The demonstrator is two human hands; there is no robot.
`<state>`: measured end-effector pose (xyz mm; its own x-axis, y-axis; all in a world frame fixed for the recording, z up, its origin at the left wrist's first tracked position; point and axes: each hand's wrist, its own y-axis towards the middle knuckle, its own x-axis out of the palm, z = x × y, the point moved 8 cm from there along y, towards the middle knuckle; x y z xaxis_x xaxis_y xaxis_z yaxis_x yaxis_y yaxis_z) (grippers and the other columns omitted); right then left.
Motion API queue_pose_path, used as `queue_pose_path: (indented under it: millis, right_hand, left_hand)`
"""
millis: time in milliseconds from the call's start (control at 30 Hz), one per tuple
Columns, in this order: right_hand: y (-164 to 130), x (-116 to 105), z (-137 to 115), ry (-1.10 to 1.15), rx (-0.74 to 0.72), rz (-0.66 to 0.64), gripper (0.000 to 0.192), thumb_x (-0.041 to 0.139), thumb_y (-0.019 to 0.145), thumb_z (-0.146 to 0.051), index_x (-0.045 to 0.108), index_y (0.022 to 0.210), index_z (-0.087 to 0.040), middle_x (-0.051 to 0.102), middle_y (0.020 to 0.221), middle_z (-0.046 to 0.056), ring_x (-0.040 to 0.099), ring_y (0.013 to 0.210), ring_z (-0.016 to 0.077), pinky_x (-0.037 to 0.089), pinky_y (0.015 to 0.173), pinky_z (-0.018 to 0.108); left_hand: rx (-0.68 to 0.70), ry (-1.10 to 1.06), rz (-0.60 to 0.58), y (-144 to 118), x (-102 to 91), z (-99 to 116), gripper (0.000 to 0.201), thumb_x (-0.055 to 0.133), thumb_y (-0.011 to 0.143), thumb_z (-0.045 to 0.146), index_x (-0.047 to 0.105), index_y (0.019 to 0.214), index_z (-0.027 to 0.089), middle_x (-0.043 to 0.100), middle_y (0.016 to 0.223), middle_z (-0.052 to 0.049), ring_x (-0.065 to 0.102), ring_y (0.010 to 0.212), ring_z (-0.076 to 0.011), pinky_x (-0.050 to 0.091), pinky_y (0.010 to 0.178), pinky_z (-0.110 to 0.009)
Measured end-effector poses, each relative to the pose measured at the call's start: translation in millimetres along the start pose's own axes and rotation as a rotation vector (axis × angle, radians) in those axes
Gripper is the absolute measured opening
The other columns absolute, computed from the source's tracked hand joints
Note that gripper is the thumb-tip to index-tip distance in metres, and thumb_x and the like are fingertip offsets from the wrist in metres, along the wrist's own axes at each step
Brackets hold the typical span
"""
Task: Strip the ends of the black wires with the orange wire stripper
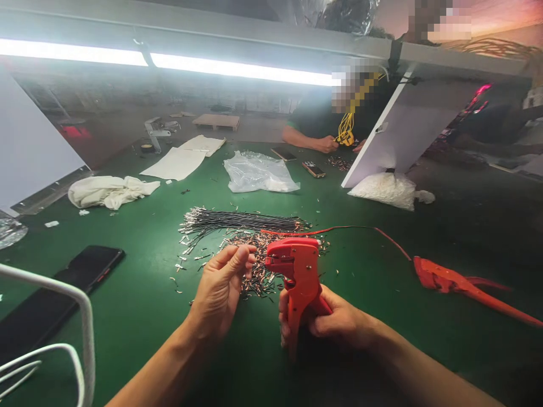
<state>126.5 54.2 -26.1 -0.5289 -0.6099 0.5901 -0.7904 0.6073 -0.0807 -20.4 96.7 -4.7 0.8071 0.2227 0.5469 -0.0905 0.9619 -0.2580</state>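
Two hands: both of the wearer's own, low in the view, close together over a green desk (139,305)
Right hand: (335,322) fingers wrapped shut around the grips of a red crimping tool (299,277); tool stands upright, head uppermost, its mouth facing left
Left hand: (223,288) thumb and fingertips pinched together on a thin wire end, too small to make out clearly; held just left of the tool's mouth, nearly touching it
Key relation: wire end lies to the left of the tool head, level with it; left hand is the nearer one
Just beyond: scattered metal terminals (254,254); then a bundle of black wires (241,220) lying left to right
Right side: second red tool (462,285) flat on the desk, well apart
Far left: dark phone (63,288)
Across the desk: another person's hands (328,144) at yellow wires
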Motion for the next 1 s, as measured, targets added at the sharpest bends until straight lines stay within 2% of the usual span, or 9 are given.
queue_pose_path:
  millis: [267,467,633,733,900,967,1000]
  right_hand:
    - [-3,-3,-4,-0.096,-0.054,0.026,0.034,0.075,0.076,-0.03,0.062,0.1,-0.011,0.065,0.083,0.007,0.062,0.074,0.0169,0.051,0.068,0.03]
    - [-3,-9,2,-0.17,-0.062,0.072,0.033,0.075,0.078,-0.038,0.059,0.088,-0.012,0.059,0.068,0.002,0.056,0.057,0.0116,0.049,0.051,0.023]
    - [-3,-9,5,-0.205,-0.057,0.104,0.034,0.075,0.077,-0.041,0.057,0.083,-0.013,0.06,0.063,0.001,0.056,0.051,0.0101,0.047,0.049,0.021]
    - [-3,-13,4,-0.173,-0.06,0.17,0.034,0.074,0.076,-0.042,0.055,0.078,-0.014,0.058,0.056,0.0,0.054,0.045,0.01,0.044,0.042,0.019]
    - [-1,-18,3,-0.179,-0.042,0.24,0.033,0.071,0.077,-0.041,0.054,0.07,-0.014,0.055,0.047,-0.002,0.047,0.033,0.0077,0.039,0.032,0.016]
    - [-2,-18,3,-0.178,-0.039,0.243,0.032,0.071,0.077,-0.041,0.054,0.069,-0.014,0.056,0.046,-0.002,0.047,0.032,0.0083,0.037,0.03,0.016]
    - [-3,-19,2,-0.167,-0.043,0.249,0.032,0.07,0.077,-0.041,0.054,0.07,-0.014,0.056,0.046,-0.002,0.048,0.032,0.0087,0.037,0.03,0.016]
  left_hand:
    - [0.032,0.04,-0.013,-1,0.4,4,0.035,0.092,0.049,0.04,0.075,0.068,0.016,0.064,0.066,0.0,0.052,0.064,-0.008,0.041,0.061,-0.019]
    - [0.025,0.063,-0.018,-1,-1.1,0,0.033,0.09,0.053,0.04,0.075,0.07,0.016,0.063,0.065,0.001,0.052,0.063,-0.0081,0.04,0.059,-0.019]
    - [0.006,0.06,-0.015,-1,-0.1,-1,0.033,0.09,0.052,0.039,0.074,0.069,0.016,0.062,0.064,0.001,0.052,0.062,-0.0078,0.04,0.059,-0.019]
    - [-0.014,0.067,-0.017,-2,0.5,-4,0.034,0.09,0.053,0.04,0.073,0.07,0.016,0.061,0.064,0.001,0.052,0.063,-0.0077,0.04,0.06,-0.019]
    - [-0.015,0.143,-0.053,-1,0.7,-9,0.035,0.085,0.062,0.043,0.07,0.077,0.015,0.06,0.066,0.001,0.05,0.063,-0.008,0.038,0.059,-0.02]
    - [0.04,0.222,-0.023,1,-4.4,-5,0.038,0.081,0.066,0.045,0.068,0.086,0.017,0.059,0.069,0.001,0.05,0.062,-0.0091,0.038,0.057,-0.021]
    - [0.127,0.294,0.015,1,-8.0,3,0.039,0.08,0.068,0.045,0.065,0.092,0.018,0.06,0.072,0.002,0.05,0.062,-0.0098,0.038,0.056,-0.022]
